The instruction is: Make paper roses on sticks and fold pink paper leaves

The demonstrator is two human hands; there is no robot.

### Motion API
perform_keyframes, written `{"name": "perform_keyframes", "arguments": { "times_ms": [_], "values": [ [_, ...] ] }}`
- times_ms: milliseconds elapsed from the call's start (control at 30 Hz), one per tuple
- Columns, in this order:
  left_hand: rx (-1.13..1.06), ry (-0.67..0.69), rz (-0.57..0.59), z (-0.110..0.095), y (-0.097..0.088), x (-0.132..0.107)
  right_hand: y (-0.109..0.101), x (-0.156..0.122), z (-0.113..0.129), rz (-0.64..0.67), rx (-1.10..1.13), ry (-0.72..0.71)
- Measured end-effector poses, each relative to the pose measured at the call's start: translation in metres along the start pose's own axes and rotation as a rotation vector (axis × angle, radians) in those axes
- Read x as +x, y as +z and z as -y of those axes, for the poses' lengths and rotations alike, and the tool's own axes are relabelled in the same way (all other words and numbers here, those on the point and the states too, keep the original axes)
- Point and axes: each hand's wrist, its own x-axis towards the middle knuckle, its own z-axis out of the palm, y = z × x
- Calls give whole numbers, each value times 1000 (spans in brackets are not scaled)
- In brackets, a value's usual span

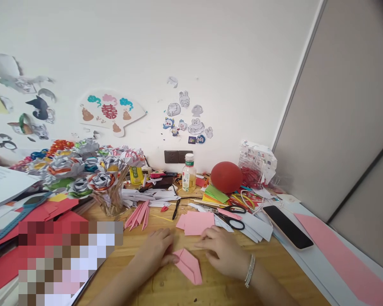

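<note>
A folded piece of pink paper [191,267] lies on the wooden table in front of me, with a crease line running across it. My left hand [158,246] is at its left side, the thumb on the paper's upper left edge and the fingers bent beside it. To the right, my right hand [221,250] hovers near the paper with its fingers apart and nothing in them; a beaded bracelet is on that wrist. Just beyond both hands sits a stack of pink paper squares [196,223]. Narrow folded pink strips [139,215] lie in a bunch behind my left hand.
Black-handled scissors [232,216] and white paper strips lie behind my right hand. A phone [287,226] is at the right, a bottle [189,174] and a red balloon [226,176] at the back. Paper flowers [104,182] stand at the left, near red paper sheets.
</note>
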Motion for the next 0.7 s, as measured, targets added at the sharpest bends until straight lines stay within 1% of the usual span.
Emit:
{"name": "perform_keyframes", "arguments": {
  "times_ms": [33,67,100,167,233,267,300,333,367,433,467,533,600,700],
  "values": [
    [-2,61,-6,2,1,1,4,1,1,-22,37,-57],
    [7,101,-14,4,2,2,8,3,1,-15,55,-128],
    [27,116,-26,6,2,3,13,4,2,-1,51,-194],
    [90,89,-79,8,2,4,22,6,4,16,23,-268],
    [141,54,-175,7,1,2,29,8,6,12,-12,-285],
    [149,56,-232,5,1,1,31,8,8,10,-33,-280],
    [145,89,-278,1,2,-1,33,9,9,8,-59,-270],
    [132,155,-300,-3,3,-3,35,10,11,7,-88,-251],
    [116,235,-302,-8,5,-6,37,11,13,5,-120,-223],
    [106,418,-205,-19,12,-10,40,11,17,-7,-186,-138],
    [117,440,-165,-23,17,-12,40,11,18,-12,-212,-94],
    [165,404,-129,-27,25,-12,38,10,19,-6,-236,-26],
    [220,368,-145,-24,31,-10,34,8,18,17,-216,14],
    [279,396,-209,-10,31,-6,26,6,11,57,-164,53]
  ]
}}
